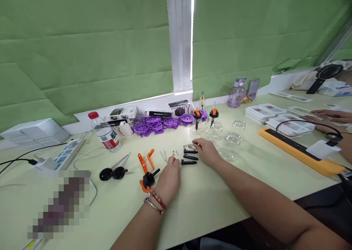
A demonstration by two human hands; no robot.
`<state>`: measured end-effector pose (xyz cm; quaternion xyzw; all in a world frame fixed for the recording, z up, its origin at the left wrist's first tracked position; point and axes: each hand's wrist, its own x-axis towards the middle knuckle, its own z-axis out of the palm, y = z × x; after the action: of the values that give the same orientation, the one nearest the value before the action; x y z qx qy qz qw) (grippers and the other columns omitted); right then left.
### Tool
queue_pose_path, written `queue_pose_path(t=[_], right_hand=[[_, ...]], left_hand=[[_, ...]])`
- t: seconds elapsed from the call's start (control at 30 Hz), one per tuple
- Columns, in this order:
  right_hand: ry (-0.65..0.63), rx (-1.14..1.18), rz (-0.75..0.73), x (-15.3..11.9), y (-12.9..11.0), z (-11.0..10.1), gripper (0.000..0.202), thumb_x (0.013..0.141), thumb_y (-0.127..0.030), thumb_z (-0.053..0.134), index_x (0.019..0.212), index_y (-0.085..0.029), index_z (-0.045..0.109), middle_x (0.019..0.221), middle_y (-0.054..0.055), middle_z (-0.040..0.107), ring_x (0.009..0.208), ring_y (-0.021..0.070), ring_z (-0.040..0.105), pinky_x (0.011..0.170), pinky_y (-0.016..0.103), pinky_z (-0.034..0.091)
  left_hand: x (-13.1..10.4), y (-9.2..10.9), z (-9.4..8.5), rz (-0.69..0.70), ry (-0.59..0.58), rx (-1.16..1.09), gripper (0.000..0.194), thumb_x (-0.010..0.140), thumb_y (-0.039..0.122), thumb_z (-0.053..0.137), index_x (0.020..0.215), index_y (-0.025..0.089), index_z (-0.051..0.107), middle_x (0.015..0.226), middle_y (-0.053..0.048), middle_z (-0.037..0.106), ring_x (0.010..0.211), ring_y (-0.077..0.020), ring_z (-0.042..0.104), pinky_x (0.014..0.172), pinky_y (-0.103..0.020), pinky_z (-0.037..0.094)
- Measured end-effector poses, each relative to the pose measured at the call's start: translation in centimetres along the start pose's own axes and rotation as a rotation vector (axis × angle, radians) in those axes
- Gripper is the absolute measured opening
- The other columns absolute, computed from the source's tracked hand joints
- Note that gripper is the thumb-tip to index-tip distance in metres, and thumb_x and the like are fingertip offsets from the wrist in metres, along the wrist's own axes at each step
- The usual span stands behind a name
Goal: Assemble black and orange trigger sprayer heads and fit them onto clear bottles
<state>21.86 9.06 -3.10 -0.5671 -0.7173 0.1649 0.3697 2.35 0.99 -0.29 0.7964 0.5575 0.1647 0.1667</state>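
My right hand point(206, 151) is closed, its fingertips pinching at the end of a small metal spring point(189, 146) in a little group of coils. Just below lie several short black plastic parts point(189, 162). My left hand point(169, 176) rests on the table with its fingers pressed together; whatever is under the fingertips is hidden. Tiny brass bits point(173, 153) and thin metal pins point(164, 156) lie beyond it. To its left are orange levers point(142, 163) and a black piece with orange parts point(149, 179).
Clear glass-like jars point(228, 154) stand right of centre, near two black-and-orange stoppers point(213, 113). Purple wheel-like parts point(170, 123) line the back. A water bottle point(106, 133) and black discs on rods point(119, 172) are left. A yellow power strip point(299, 151) and another person's hands point(331, 115) are right.
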Motion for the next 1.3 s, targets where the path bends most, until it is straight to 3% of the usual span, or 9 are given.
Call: queue_pose_path(t=[0.4, 0.63, 0.87, 1.13, 1.3], right_hand=[[0.013, 0.343, 0.207, 0.3, 1.7, 1.0, 0.022, 0.076, -0.03, 0.053, 0.087, -0.017, 0.067, 0.084, 0.005, 0.07, 0.077, 0.0174, 0.063, 0.074, 0.03, 0.048], [0.01, 0.411, 0.228, 0.4, 2.0, 1.5, 0.023, 0.075, -0.033, 0.054, 0.086, -0.017, 0.066, 0.081, 0.005, 0.07, 0.074, 0.0176, 0.062, 0.07, 0.029, 0.048], [0.009, 0.426, 0.213, 0.5, 1.6, 1.1, 0.024, 0.076, -0.035, 0.053, 0.084, -0.016, 0.066, 0.08, 0.006, 0.069, 0.072, 0.0176, 0.061, 0.069, 0.029, 0.047], [-0.034, 0.51, 0.204, 0.9, 1.4, 1.4, 0.027, 0.077, -0.038, 0.051, 0.079, -0.015, 0.066, 0.075, 0.005, 0.067, 0.071, 0.0169, 0.06, 0.069, 0.028, 0.047], [-0.072, 0.427, 0.178, 1.0, 1.5, 1.6, 0.028, 0.079, -0.036, 0.051, 0.084, -0.015, 0.069, 0.079, 0.005, 0.069, 0.075, 0.0178, 0.06, 0.07, 0.029, 0.046]], left_hand=[[0.2, 1.2, -0.1, 0.041, 0.043, -0.196, 0.022, 0.086, 0.013, 0.037, 0.098, 0.017, 0.055, 0.101, -0.01, 0.053, 0.09, -0.0186, 0.055, 0.083, -0.033, 0.045], [4.9, 1.9, -0.9, -0.081, 0.097, -0.136, 0.024, 0.083, 0.012, 0.042, 0.099, 0.014, 0.061, 0.095, -0.011, 0.06, 0.087, -0.0192, 0.057, 0.081, -0.032, 0.045], [9.2, 2.1, 1.0, -0.123, 0.131, -0.086, 0.029, 0.079, 0.008, 0.046, 0.101, 0.012, 0.065, 0.1, -0.014, 0.063, 0.092, -0.0214, 0.059, 0.083, -0.031, 0.044], [9.4, 1.8, 2.3, -0.196, 0.19, -0.128, 0.016, 0.079, 0.018, 0.055, 0.09, 0.018, 0.067, 0.091, -0.008, 0.067, 0.084, -0.0188, 0.06, 0.076, -0.03, 0.044], [9.5, 0.9, 3.0, -0.215, 0.243, -0.163, 0.011, 0.08, 0.019, 0.055, 0.083, 0.02, 0.066, 0.08, -0.004, 0.067, 0.075, -0.0164, 0.059, 0.07, -0.027, 0.044]])
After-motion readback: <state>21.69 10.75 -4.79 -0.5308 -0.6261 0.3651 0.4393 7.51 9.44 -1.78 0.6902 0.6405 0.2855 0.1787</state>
